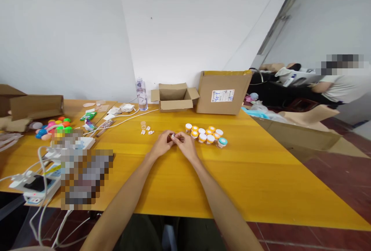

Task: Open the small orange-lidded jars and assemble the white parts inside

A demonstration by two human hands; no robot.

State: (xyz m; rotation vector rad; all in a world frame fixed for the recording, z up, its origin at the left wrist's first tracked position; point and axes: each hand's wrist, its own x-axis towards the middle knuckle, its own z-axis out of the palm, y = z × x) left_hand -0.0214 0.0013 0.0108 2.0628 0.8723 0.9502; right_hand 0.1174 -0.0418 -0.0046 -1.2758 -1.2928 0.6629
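Note:
My left hand [163, 143] and my right hand [185, 143] meet over the middle of the table, fingers pinched together. Between their fingertips is a small white piece [173, 136]; its kind is too small to make out. Just right of my right hand stand several small jars [202, 138] with white and orange lids, and one jar with a teal lid [222, 142] at the near end. Left of my left hand lie several small white cut-out pieces [148, 130] with dark marks. A small clear open cup [143, 124] stands behind them.
An open cardboard box [175, 105], a large closed carton [222, 96] and a water bottle [142, 94] stand at the back. Power strips [43, 193] with cables, a blurred-out dark object [88, 177] and colourful balls [59, 125] lie left. Another person [344, 83] sits far right.

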